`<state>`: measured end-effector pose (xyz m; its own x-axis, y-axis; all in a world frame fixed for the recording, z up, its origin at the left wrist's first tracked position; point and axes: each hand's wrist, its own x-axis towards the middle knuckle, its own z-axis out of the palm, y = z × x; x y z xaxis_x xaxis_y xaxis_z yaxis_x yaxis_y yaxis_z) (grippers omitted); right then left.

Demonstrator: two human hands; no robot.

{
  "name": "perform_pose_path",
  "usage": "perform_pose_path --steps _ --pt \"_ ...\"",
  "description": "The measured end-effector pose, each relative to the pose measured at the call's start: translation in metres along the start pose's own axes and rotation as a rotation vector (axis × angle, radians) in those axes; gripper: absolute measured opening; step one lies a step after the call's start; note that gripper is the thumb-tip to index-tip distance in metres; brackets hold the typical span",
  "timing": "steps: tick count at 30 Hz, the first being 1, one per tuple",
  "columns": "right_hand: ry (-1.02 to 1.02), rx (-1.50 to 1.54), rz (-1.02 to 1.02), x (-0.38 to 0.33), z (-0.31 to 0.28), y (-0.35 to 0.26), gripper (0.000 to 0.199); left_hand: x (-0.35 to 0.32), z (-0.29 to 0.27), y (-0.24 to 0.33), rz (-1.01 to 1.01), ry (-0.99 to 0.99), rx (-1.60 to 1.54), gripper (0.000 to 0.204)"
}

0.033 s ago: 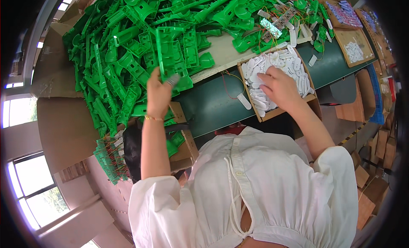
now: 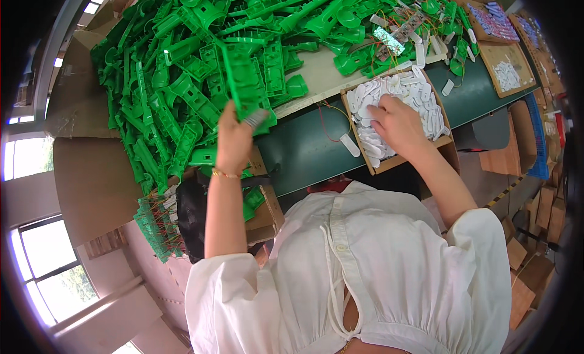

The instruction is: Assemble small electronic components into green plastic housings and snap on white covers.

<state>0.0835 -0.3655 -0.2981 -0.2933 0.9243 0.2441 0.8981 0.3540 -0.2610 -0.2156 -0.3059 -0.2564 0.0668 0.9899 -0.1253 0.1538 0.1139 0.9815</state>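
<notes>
Toward four o'clock my left fingers (image 2: 230, 113) have shifted slightly, closed on a green shell (image 2: 245, 86) at eleven; my right fingers (image 2: 389, 103) half-curl over white pieces (image 2: 428, 105) at two, whether gripping any I cannot tell.

Green shell (image 2: 244, 80) held, white pieces (image 2: 420, 97) heaped

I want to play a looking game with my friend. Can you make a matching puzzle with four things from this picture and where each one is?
Things:
1. white pieces
2. bracelet
3. green parts
4. windows

Places:
A. piled high at the top left and top middle
B. along the left edge, bright with light
C. filling an open cardboard box
D. worn on the left wrist

Right pairs: 1-C, 2-D, 3-A, 4-B
</notes>
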Motion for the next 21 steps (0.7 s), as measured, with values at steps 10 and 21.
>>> perform_pose_path --steps 10,21 --pt "0.169 0.041 0.030 0.016 0.004 -0.005 0.005 -0.055 0.054 -0.020 -0.161 -0.304 -0.308 0.055" --pt "-0.073 1.671 0.586 0.013 -0.031 -0.037 0.020 -0.052 0.077 0.005 -0.082 -0.241 -0.443 0.050"
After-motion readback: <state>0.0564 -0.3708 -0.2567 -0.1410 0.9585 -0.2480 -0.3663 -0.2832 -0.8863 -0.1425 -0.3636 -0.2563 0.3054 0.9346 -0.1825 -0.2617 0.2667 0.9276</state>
